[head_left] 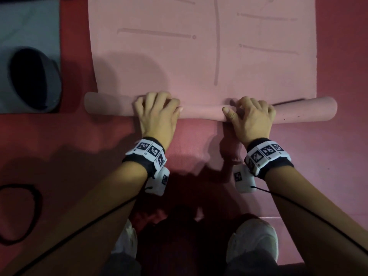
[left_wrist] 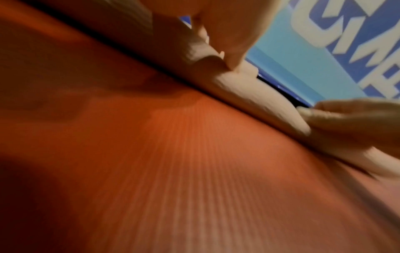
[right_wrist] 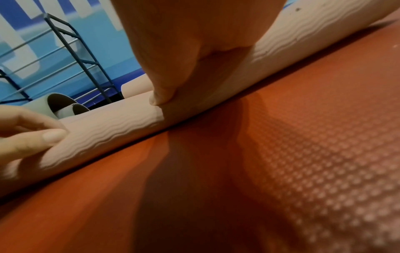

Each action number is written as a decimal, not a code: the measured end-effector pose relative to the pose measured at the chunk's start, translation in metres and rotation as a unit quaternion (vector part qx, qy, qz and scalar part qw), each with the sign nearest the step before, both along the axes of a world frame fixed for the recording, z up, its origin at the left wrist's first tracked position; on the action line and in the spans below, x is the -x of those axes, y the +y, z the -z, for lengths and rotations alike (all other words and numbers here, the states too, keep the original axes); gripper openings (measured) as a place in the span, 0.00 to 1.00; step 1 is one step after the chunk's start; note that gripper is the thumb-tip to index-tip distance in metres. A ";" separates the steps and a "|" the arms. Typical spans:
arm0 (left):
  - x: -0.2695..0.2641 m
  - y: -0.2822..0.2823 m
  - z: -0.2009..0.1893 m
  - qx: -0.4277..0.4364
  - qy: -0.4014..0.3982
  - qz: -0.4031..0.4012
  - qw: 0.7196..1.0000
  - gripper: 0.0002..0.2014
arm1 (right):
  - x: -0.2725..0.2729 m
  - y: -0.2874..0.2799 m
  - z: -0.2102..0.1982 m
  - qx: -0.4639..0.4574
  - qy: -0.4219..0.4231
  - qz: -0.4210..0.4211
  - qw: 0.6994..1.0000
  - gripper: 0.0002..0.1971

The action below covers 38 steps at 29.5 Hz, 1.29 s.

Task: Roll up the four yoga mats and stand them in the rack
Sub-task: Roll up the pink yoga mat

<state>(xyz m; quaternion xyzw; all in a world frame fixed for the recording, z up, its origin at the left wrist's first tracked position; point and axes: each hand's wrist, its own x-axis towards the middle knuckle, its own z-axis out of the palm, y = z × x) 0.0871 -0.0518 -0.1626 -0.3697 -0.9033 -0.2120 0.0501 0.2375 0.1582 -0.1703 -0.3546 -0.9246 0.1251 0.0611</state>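
Note:
A pink yoga mat (head_left: 199,56) lies flat on a red mat (head_left: 298,156), and its near end is wound into a thin roll (head_left: 201,113). My left hand (head_left: 165,104) grips the roll left of its middle, fingers curled over the top and thumb along the front. My right hand (head_left: 239,107) grips it right of the middle in the same way. The right wrist view shows my right thumb pressing into the roll (right_wrist: 108,131), with my left hand (right_wrist: 28,137) farther along. In the blurred left wrist view the roll (left_wrist: 249,89) runs diagonally.
A rolled grey mat (head_left: 33,80) lies on a flat grey mat (head_left: 29,26) to the left. A black strap loop (head_left: 20,214) sits on the floor near left. A blue metal rack (right_wrist: 71,44) stands by the blue wall. My shoes (head_left: 253,240) are below.

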 end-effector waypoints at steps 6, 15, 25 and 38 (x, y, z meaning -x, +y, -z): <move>0.012 -0.014 0.010 0.002 -0.024 0.074 0.997 0.18 | 0.005 0.005 0.004 -0.032 0.010 0.009 0.999 0.31; 0.040 0.015 0.006 0.023 -0.066 0.035 0.997 0.16 | 0.001 -0.010 0.008 -0.091 0.068 -0.034 0.993 0.20; 0.026 0.023 0.012 0.001 -0.044 0.067 0.997 0.19 | 0.029 0.010 0.005 -0.099 0.037 -0.035 0.994 0.20; 0.043 0.039 -0.001 0.014 -0.015 0.063 0.998 0.17 | 0.046 0.030 0.001 -0.064 0.038 -0.072 0.995 0.20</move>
